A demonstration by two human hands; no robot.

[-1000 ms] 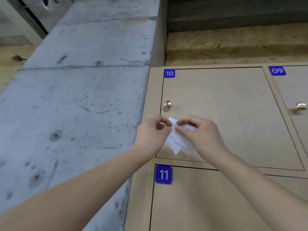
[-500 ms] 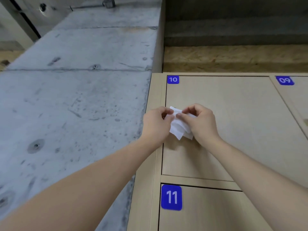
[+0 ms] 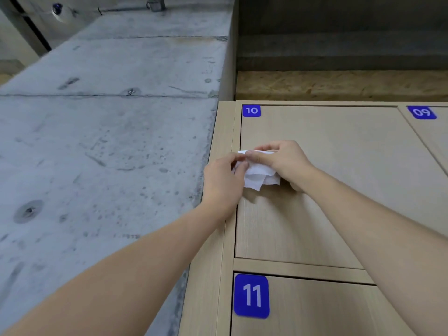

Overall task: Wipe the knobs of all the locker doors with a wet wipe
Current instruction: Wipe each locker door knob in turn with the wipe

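A crumpled white wet wipe (image 3: 258,174) is held up against the left side of locker door 10 (image 3: 339,178), where its knob sat a second ago; the knob is hidden behind the wipe and my hands. My left hand (image 3: 221,180) pinches the wipe's left edge with curled fingers. My right hand (image 3: 282,161) pinches its top edge between thumb and fingers. The light wooden door bears a blue label "10" at its top left corner.
A grey concrete wall (image 3: 109,154) runs along the left of the lockers. Door 11 (image 3: 315,311) lies below door 10, and door 09 (image 3: 434,137) is at the right edge, its knob out of view. A chipboard panel (image 3: 339,84) sits above the lockers.
Both hands have carried the wipe up from below the knob of door 10 onto it, hiding the knob. The view has shifted, and door 09's knob has left the frame.
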